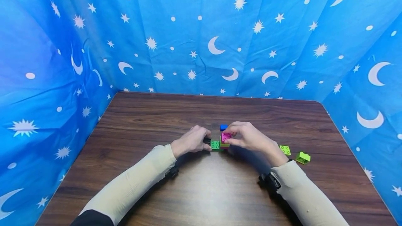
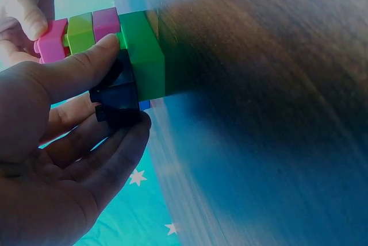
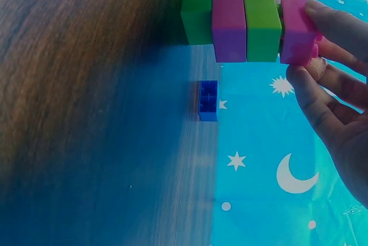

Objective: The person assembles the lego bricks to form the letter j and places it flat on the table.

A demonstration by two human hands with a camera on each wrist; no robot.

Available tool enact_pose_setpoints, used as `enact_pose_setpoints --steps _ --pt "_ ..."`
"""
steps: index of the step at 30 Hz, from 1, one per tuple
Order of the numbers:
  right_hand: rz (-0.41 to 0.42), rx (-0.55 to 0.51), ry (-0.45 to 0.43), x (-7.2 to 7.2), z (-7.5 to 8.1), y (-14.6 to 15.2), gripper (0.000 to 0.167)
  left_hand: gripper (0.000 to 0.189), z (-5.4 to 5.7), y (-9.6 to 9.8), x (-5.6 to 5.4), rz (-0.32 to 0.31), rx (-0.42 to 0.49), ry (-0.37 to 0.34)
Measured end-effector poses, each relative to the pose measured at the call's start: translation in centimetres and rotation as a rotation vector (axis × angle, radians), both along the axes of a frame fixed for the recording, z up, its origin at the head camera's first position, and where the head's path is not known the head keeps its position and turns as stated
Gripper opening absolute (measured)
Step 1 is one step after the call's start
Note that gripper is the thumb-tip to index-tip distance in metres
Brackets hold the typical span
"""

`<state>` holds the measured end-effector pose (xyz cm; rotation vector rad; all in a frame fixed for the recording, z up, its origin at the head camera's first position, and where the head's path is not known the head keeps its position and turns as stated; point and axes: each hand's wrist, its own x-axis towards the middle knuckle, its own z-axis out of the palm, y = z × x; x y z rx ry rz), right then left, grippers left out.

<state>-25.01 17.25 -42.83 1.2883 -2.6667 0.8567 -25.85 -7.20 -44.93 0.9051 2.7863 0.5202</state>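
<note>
pink toy brick (image 1: 225, 137) pinched

below centre frame, your right hand (image 1: 248, 136) pinches it, slightly tilted, on a lime brick (image 3: 263, 27), magenta brick (image 3: 229, 29) and green brick (image 2: 144, 56). your left hand (image 1: 193, 140) grips a black brick (image 2: 121, 93). a blue brick (image 1: 223, 127) sits above; two loose lime bricks (image 1: 285, 150) lie lower right.

Front free; 2 lime bricks (image 1: 303, 158) (right) obstruct.

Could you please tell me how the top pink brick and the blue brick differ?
The pink brick tops the stack; the blue brick rests on the table, apart from it. The right grip pinches the pink brick, while nothing holds the blue brick. The pink brick's studs point up; the blue brick lies on its side, hollow underside showing. Both are toy bricks.
</note>
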Motion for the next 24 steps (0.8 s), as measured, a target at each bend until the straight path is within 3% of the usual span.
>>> enact_pose_setpoints --steps 24 --pt "0.006 -0.024 0.028 -0.26 -0.4 -0.64 0.018 0.026 -0.19 0.19 -0.24 -0.003 0.007 -0.027"
